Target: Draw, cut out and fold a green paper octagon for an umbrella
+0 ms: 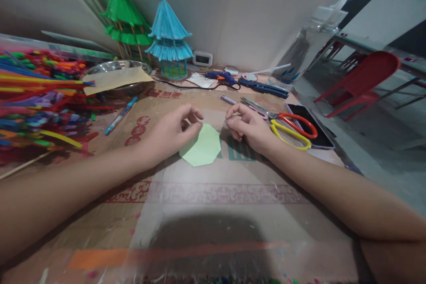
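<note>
A pale green paper octagon [203, 146] lies flat on the cardboard work surface between my two hands. My left hand [176, 128] rests at its upper left edge, covering part of it. Its fingers are loosely curled, with a gap between thumb and forefinger. To the right of the paper and apart from it, my right hand [248, 126] has thumb and forefinger pinched together. Whatever is in that pinch, if anything, is too small to name. Beside the right hand lie scissors [296, 126] with one red and one yellow handle.
Colourful pipe cleaners [40, 102] crowd the left, near a blue pen [121, 115]. Behind stand a green model pavilion [128, 17] and a blue one [169, 31]. A glue gun [222, 76], blue cutter [262, 88], phone [311, 126] and clear bottle [299, 49] are farther right.
</note>
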Action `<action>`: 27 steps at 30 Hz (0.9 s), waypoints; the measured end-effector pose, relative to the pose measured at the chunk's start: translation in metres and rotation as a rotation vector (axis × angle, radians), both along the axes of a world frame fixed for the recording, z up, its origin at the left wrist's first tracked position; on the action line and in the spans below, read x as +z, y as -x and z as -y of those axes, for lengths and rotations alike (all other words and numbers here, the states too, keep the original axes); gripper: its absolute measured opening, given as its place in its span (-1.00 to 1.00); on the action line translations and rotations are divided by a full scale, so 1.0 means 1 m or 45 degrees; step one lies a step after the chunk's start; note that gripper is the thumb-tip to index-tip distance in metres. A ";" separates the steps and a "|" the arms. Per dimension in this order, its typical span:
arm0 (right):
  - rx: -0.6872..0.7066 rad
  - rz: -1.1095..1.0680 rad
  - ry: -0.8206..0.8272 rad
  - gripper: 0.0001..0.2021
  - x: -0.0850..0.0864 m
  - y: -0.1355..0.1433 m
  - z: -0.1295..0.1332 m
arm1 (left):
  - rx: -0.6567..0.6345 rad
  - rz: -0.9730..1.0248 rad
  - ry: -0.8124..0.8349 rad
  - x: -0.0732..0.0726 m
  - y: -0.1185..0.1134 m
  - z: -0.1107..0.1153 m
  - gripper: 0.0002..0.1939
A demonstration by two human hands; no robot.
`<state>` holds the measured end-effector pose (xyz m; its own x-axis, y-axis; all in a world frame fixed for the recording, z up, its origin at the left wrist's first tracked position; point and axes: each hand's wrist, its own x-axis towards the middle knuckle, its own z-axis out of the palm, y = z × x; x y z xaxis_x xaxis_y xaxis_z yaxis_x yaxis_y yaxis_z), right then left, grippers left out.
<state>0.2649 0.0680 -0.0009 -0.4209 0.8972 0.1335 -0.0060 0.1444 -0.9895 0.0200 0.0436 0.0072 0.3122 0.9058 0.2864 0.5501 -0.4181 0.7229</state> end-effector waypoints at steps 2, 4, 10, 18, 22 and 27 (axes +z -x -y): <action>-0.010 0.030 -0.014 -0.79 0.002 0.000 0.002 | 0.038 -0.020 -0.047 0.001 0.001 0.000 -0.81; -0.012 0.074 -0.039 -0.80 0.006 0.002 0.007 | 0.091 -0.019 -0.053 0.001 0.001 -0.001 -0.81; 0.194 0.320 -0.245 -0.88 0.019 0.015 0.039 | 0.115 0.051 0.056 -0.001 0.000 -0.006 -0.62; 0.131 0.478 -0.325 -0.87 0.010 0.008 0.025 | -0.011 -0.077 0.001 -0.003 0.000 -0.006 -0.55; 0.048 0.380 -0.294 -0.85 0.006 0.004 0.018 | -0.135 -0.163 0.035 -0.006 0.001 -0.007 -0.54; 0.006 0.365 -0.347 -0.87 0.009 0.006 0.024 | -0.056 -0.088 0.000 -0.007 0.002 -0.010 -0.71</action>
<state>0.2585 0.0439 0.0077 -0.4795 0.8433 0.2427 0.2637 0.4022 -0.8767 0.0180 0.0533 0.0000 0.3711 0.8906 0.2630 0.5799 -0.4434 0.6834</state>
